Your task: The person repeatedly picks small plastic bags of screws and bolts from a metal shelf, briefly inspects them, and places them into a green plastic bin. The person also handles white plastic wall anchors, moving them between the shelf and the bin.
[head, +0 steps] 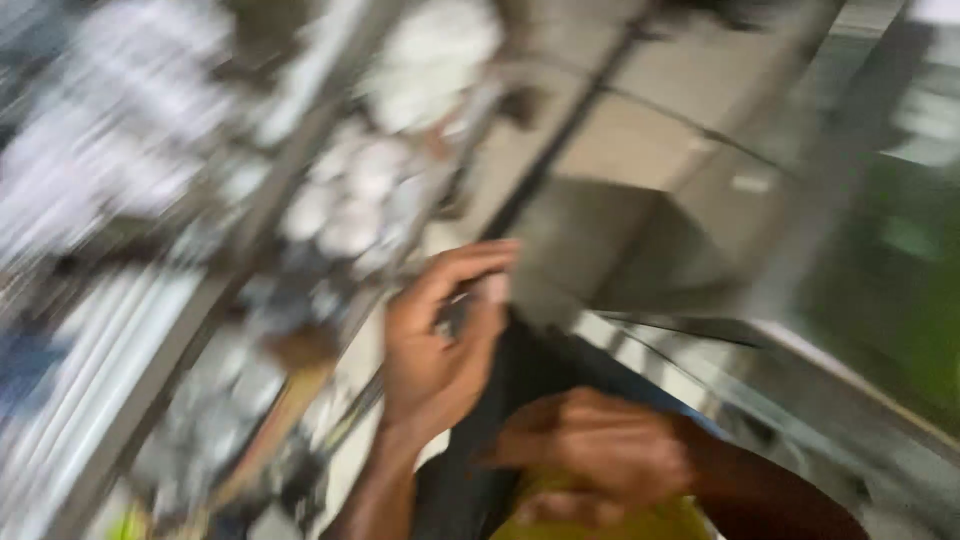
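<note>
Fingers (470, 262) of left hand (435, 345) curling half-open near blurred shelves (200, 300), grip unclear; right hand (600, 450) pressing loosely on yellow thing (640, 522).

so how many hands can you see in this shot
2. The left hand is raised at centre, fingers curled near a blurred dark thing. The right hand is lower, resting over something yellow-green. Heavy blur could hide others.

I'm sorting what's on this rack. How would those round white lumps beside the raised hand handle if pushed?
The frame is heavily blurred, so this is tentative. The round white lumps look rounded and piled together, so a push would probably roll or scatter them. The left hand is raised beside them, not touching. Weight and fragility cannot be told.
</note>
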